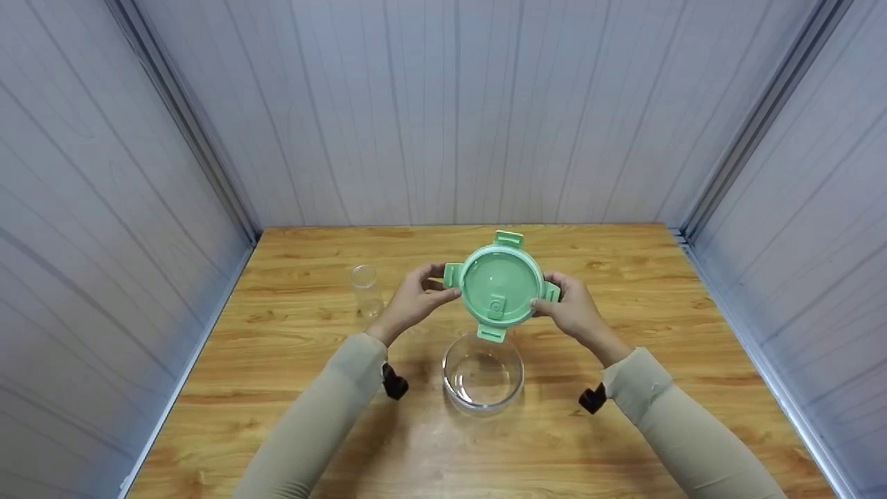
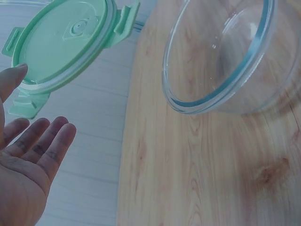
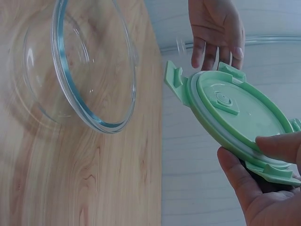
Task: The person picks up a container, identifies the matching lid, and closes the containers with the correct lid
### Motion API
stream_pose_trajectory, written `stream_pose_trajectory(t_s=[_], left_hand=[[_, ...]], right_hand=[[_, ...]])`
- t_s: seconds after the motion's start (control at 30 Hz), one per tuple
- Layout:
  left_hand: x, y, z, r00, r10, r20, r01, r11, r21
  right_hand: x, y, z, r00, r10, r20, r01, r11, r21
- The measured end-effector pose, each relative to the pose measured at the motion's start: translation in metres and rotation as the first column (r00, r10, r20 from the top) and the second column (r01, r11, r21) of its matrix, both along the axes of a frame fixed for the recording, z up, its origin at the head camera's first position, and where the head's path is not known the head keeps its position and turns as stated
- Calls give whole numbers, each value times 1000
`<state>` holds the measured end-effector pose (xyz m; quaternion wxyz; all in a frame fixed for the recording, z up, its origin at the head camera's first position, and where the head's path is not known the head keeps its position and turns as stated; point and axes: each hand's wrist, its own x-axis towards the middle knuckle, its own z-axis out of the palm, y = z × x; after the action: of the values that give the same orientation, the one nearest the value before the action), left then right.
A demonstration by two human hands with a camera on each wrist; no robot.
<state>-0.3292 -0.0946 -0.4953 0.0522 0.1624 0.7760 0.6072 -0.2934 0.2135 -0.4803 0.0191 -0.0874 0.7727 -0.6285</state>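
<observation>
A round green lid (image 1: 502,284) with flaps around its rim is held up, tilted, above the table. My right hand (image 1: 569,305) grips its right edge, thumb (image 3: 277,146) on the face and fingers behind. At the opposite flap is my left hand (image 1: 419,294); in the left wrist view its thumb (image 2: 11,80) overlaps the lid's edge, while the other fingers (image 2: 59,146) stretch out straight beside the flap. Below the lid, a clear round glass bowl (image 1: 483,402) stands on the table, its mouth uncovered.
A clear glass cylinder (image 1: 366,291) is on the wooden table (image 1: 291,360), left of the bowl and close to my left wrist. Pale panel walls (image 1: 450,111) rise behind the table and on both sides.
</observation>
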Motion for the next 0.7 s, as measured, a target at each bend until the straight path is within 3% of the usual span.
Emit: stream_pose_trajectory(t_s=[0.3,0.7], left_hand=[[2,2,6,997,-8,-73,4,998,-56],[3,4,3,990,-65,-122,58,997,-59]], right_hand=[[6,-6,2,999,26,-35,-26,1000,17],[8,-7,-4,992,44,-118,-33,995,90]])
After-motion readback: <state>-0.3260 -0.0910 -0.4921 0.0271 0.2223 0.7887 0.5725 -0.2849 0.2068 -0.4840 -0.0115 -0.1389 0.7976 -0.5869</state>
